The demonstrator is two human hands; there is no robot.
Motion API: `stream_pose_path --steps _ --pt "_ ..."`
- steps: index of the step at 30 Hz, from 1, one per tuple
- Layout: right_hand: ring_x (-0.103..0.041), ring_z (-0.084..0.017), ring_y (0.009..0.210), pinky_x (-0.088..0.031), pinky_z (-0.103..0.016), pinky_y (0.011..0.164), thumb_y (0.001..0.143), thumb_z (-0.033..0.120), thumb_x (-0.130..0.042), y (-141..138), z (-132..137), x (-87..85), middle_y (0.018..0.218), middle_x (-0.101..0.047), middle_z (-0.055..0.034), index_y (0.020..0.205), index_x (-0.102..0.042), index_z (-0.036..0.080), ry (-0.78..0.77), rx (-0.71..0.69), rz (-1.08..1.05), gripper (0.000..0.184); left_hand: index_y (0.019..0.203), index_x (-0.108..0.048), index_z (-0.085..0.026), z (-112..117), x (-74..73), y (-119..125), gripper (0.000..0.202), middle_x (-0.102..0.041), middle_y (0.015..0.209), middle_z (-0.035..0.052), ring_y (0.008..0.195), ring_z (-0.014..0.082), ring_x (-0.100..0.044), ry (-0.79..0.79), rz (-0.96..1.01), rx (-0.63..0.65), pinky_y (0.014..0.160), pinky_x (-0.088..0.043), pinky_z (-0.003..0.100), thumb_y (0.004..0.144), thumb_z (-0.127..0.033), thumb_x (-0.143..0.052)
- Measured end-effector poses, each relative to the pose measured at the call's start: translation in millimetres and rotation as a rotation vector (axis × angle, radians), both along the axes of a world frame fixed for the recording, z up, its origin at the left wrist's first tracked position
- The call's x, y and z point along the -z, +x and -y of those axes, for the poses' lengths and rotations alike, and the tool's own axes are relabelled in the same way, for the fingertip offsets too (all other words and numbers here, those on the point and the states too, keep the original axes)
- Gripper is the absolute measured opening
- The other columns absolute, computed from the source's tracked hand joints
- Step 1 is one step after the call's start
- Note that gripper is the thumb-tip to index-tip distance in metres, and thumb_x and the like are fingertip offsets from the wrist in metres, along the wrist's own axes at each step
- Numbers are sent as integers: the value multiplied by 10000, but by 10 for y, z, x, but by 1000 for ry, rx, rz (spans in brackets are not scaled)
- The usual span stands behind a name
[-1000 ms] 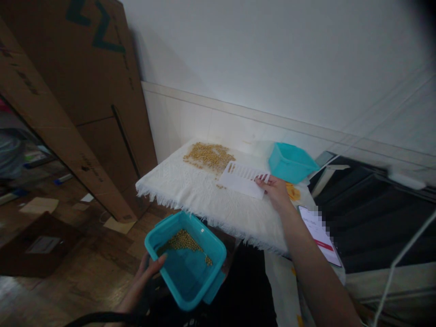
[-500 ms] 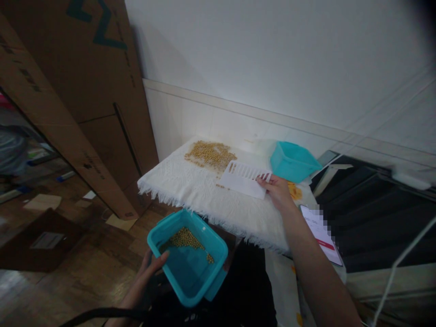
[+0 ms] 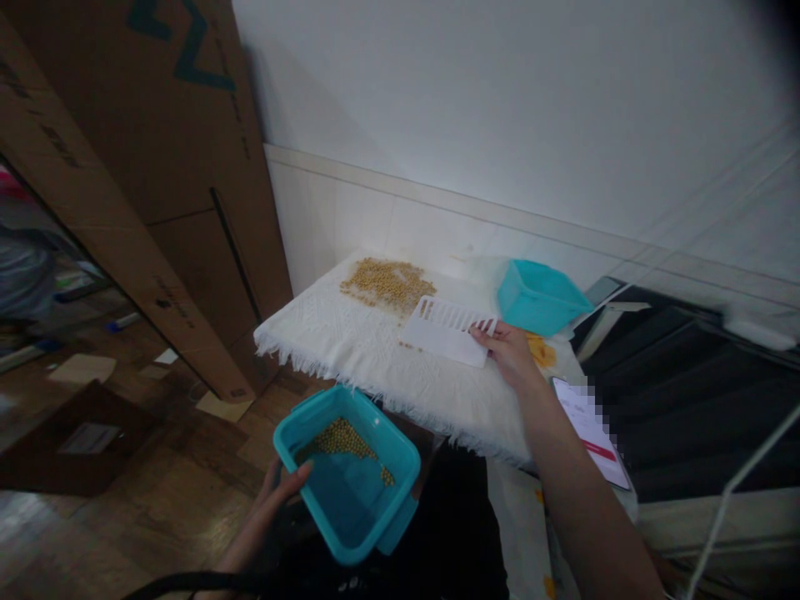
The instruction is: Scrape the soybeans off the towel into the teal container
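Observation:
Below the table's front edge, my left hand (image 3: 284,487) grips the near-left rim of a turquoise plastic basin (image 3: 350,500), thumb over the rim. Yellow soybeans (image 3: 341,437) lie along its far side, with a small cluster at the right. On the table my right hand (image 3: 503,342) pinches the right end of a flat white slotted plastic scraper (image 3: 441,333). Its left end is close to a spread pile of soybeans (image 3: 391,283) on the white cloth (image 3: 337,333). A few loose beans sit beside the scraper's lower left corner.
A second turquoise basin (image 3: 541,296) stands at the table's back right, by the wall. Beneath it shows a yellow pattern (image 3: 541,350). A phone (image 3: 591,433) lies at the right edge. Large cardboard boxes (image 3: 206,208) rise on the left; a brown box (image 3: 75,442) is on the floor.
Nearly everything holds still. The whole view has shifted very slightly, and both hands keep the same grip on the basin and the scraper.

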State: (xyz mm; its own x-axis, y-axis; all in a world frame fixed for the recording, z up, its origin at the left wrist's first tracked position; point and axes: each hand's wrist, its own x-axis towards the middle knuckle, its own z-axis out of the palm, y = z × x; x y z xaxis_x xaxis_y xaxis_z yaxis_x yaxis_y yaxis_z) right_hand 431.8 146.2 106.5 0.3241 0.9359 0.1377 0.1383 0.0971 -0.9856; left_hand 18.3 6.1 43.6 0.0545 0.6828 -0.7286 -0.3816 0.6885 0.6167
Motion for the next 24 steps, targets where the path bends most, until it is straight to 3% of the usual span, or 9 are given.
stream_pose_path --steps 5,13,18,24 --pt "-710 -209 725 -534 -324 661 530 578 -935 -71 -8 8 851 -804 -53 844 -789 201 16 -12 1 511 1589 -288 -425 -8 -18 -16 1017 -672 1395 175 1053 365 -784 -9 -24 10 905 -627 546 765 -412 -884" --pt "-722 -222 751 -563 -350 705 573 598 -907 -197 33 -52 842 -805 -54 822 -796 207 59 -55 75 476 1567 -320 -425 -24 82 -6 1029 -602 1483 190 1075 397 -771 -23 -43 8 888 -624 566 720 -463 -903" --pt "-731 -244 774 -573 -374 727 655 586 -863 -238 206 -149 875 -813 -51 863 -824 231 72 -123 257 413 1544 -334 -423 -29 118 50 997 -573 1503 184 1034 355 -785 1 -49 -19 897 -622 532 725 -473 -900" --pt "-713 -262 686 -546 -351 604 746 662 -753 -366 445 -203 756 -797 -17 836 -835 265 81 -98 511 415 1545 -289 -473 -79 41 221 1037 -608 1475 156 1098 370 -764 8 -18 -41 905 -614 569 718 -446 -914"
